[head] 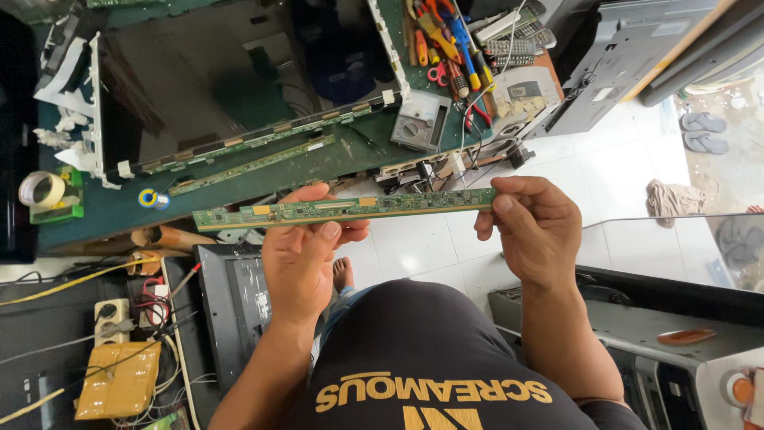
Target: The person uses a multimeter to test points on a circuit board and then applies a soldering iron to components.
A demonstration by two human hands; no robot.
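Your left hand and right hand each pinch shut on one long green circuit strip; a second strip lies on the bench.

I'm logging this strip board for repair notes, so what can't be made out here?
Head view only:
- Long green circuit strip: components too small; underside faces away.
- Left hand covers part of its middle; right hand covers its end.
- Dark panel on the bench: cut by the top edge.
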